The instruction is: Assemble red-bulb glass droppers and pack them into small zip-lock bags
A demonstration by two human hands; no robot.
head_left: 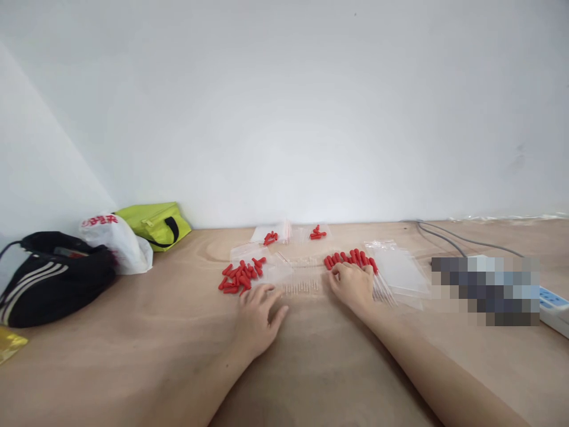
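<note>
My left hand (261, 317) rests palm down with its fingers spread, just in front of a loose pile of red rubber bulbs (237, 277). Several droppers with red bulbs (355, 257) lie side by side in a row, their thin clear tubes (383, 290) pointing toward me. Over the left part of this row bends my right hand (352, 284), fingers curled close to the bulbs; it covers some tubes, and what it grips is hidden. Between my hands lie clear thin tubes (304, 287), hard to make out against the wood.
Clear plastic bags (402, 273) lie right of the droppers. Small groups of red bulbs (271, 238) sit near the wall. On the left stand a black bag (57, 279), a white plastic bag (128, 246) and a lime-green bag (153, 222). A power strip (555, 305) is at right.
</note>
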